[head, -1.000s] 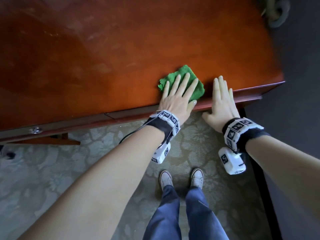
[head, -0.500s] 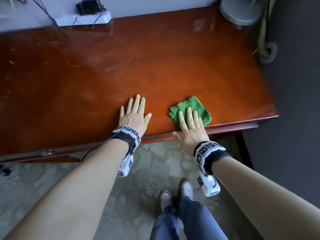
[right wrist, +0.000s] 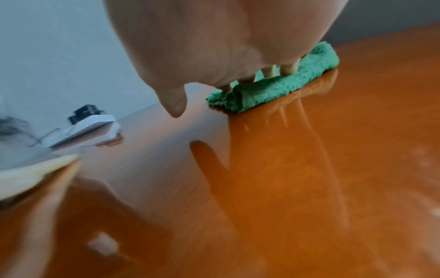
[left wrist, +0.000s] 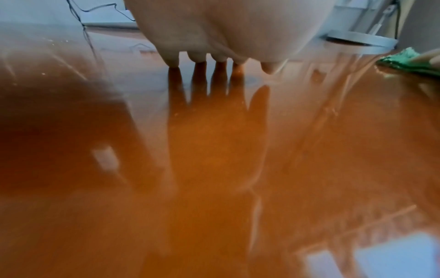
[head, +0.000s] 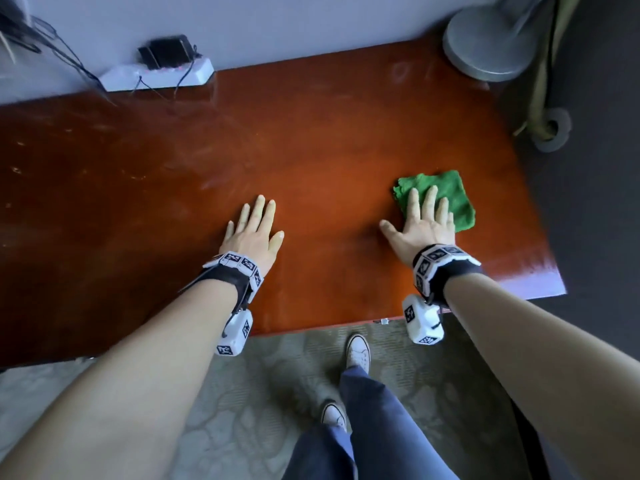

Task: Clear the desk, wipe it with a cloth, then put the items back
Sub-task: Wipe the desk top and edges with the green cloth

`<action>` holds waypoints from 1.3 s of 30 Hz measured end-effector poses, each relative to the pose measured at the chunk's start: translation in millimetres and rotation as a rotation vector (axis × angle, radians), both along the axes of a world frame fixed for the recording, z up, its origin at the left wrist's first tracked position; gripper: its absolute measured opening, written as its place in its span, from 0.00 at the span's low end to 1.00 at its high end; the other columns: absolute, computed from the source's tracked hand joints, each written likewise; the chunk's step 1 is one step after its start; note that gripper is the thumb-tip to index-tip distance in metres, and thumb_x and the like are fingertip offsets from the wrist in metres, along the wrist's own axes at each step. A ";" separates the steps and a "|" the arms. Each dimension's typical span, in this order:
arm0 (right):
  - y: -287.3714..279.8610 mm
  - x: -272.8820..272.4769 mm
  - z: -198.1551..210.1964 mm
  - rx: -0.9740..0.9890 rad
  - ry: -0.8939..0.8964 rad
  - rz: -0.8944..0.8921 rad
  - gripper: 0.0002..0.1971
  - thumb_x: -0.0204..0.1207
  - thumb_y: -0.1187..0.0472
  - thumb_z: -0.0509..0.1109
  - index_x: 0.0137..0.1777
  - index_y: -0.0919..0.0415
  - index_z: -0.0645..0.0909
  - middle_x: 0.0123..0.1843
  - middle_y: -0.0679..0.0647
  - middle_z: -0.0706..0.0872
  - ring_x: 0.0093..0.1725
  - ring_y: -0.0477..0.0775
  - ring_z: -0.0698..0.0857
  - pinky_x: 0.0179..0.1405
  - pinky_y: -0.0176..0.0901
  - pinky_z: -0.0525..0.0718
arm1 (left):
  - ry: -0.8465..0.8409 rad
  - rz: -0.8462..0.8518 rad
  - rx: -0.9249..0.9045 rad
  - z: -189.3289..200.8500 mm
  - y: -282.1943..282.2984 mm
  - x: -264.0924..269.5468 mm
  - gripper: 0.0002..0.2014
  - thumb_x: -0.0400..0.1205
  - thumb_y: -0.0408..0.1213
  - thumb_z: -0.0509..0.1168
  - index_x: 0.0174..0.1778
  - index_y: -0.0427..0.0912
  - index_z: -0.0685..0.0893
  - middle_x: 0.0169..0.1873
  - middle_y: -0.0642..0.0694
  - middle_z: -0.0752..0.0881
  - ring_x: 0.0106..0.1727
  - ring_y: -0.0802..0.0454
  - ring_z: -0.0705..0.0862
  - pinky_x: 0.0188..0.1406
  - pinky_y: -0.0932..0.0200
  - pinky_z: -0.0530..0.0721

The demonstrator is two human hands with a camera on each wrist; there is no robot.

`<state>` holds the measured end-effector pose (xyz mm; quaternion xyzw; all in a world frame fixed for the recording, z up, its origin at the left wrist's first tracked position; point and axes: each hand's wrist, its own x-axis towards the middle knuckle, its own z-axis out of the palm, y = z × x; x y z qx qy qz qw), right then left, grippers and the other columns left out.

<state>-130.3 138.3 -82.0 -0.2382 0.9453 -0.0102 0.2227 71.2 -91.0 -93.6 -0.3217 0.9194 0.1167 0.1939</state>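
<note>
Right hand (head: 420, 226) presses flat fingers on the soft, light cloth (head: 446, 195), left hand (head: 254, 230) splayed on the slick desk (head: 311, 150).

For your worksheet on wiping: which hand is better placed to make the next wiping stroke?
Right hand: its straight fingers already press the folded green cloth on the glossy brown wooden desk; left hand lies on bare wood.

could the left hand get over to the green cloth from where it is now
Probably yes. The left hand lies flat on the desk, with only bare desk top between it and the green cloth. The right hand already presses on the cloth, so only its far part is free.
</note>
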 end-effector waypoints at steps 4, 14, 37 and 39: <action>-8.4 30.9 4.0 -0.066 -0.040 0.280 0.46 0.79 0.31 0.55 0.88 0.53 0.41 0.88 0.58 0.36 0.87 0.65 0.40 0.85 0.58 0.44 | 0.007 0.101 0.032 -3.4 -5.5 -28.1 0.31 0.90 0.54 0.41 0.88 0.53 0.39 0.87 0.53 0.36 0.87 0.46 0.38 0.86 0.38 0.45; 44.1 -86.0 -4.8 -0.077 -0.003 -0.193 0.51 0.78 0.35 0.63 0.88 0.61 0.40 0.88 0.62 0.40 0.87 0.62 0.45 0.85 0.57 0.50 | 0.028 0.108 -0.003 -7.7 -19.1 -39.1 0.32 0.90 0.55 0.43 0.88 0.53 0.38 0.87 0.52 0.36 0.87 0.46 0.38 0.86 0.39 0.44; -117.0 -96.7 -3.3 -0.126 -0.090 0.066 0.42 0.84 0.39 0.58 0.88 0.57 0.41 0.89 0.59 0.40 0.87 0.61 0.43 0.86 0.54 0.44 | 0.084 -0.236 -0.019 -3.7 -121.8 -48.1 0.30 0.89 0.52 0.42 0.85 0.65 0.37 0.85 0.63 0.36 0.87 0.56 0.40 0.86 0.43 0.46; -122.6 -128.0 -3.0 -0.143 -0.093 -0.101 0.44 0.83 0.38 0.58 0.88 0.60 0.40 0.89 0.58 0.41 0.87 0.60 0.43 0.86 0.56 0.45 | 0.079 -0.248 -0.005 -3.7 -132.7 -56.2 0.29 0.89 0.52 0.42 0.85 0.64 0.37 0.85 0.63 0.36 0.87 0.57 0.40 0.86 0.43 0.46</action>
